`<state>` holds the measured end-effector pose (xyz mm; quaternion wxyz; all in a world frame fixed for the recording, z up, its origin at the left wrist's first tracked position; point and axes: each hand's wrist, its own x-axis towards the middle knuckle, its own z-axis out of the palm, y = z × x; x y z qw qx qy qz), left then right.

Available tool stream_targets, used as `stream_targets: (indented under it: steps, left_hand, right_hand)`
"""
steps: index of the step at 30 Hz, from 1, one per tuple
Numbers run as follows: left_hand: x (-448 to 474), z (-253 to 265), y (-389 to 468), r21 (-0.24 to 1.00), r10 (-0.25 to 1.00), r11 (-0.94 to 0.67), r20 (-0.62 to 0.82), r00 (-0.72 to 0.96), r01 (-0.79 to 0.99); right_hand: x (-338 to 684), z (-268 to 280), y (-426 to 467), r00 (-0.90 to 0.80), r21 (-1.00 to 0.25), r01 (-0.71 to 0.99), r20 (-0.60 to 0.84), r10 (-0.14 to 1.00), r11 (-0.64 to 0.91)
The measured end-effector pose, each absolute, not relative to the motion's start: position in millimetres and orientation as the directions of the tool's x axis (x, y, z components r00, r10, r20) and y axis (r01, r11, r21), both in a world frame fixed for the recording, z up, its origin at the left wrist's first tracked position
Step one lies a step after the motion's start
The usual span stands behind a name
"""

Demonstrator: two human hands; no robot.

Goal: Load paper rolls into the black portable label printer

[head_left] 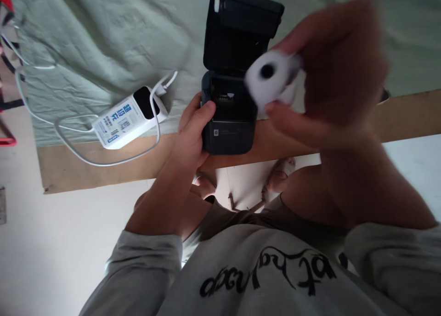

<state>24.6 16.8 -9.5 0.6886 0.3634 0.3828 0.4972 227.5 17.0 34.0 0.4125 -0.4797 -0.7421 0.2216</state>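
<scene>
A small black label printer (pixel 229 139) sits near the front edge of the table, its lid (pixel 237 31) swung up and away from me. My left hand (pixel 196 127) grips the printer's left side, thumb resting on the rim of the open compartment. Pinched between the thumb and fingers of my right hand (pixel 337 81) is a white paper roll (pixel 267 84) with a dark core hole facing me. The roll is held above the printer's right side and hides part of the compartment. Motion blurs my right hand.
To the left lies a white power bank (pixel 129 116) with a dark display and blue print. A white cable (pixel 113 163) loops around it and over the table's edge. A green cloth (pixel 138 36) covers the table, leaving a brown front strip (pixel 86 169) bare.
</scene>
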Motion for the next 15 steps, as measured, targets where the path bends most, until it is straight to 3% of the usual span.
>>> stream_targets:
  steps: [3, 5, 11, 15]
  left_hand:
    - [25, -7, 16, 0.893, 0.962, 0.232, -0.152, 0.228, -0.386]
    - [25, -5, 16, 0.900, 0.963, 0.227, -0.149, 0.226, -0.371]
    - [25, -4, 15, 0.919, 0.963, 0.212, -0.138, 0.234, -0.333]
    - [26, -5, 14, 0.913, 0.966, 0.201, -0.124, 0.229, -0.354]
  right_hand:
    - [212, 34, 8, -0.342, -0.523, 0.592, 0.525, 0.779, 0.613]
    - [207, 31, 8, -0.364, -0.440, 0.643, 0.545, 0.756, 0.627]
    - [203, 22, 16, -0.356, -0.335, 0.749, 0.524, 0.774, 0.571]
    - [201, 21, 15, -0.321, -0.396, 0.756, 0.470, 0.823, 0.521]
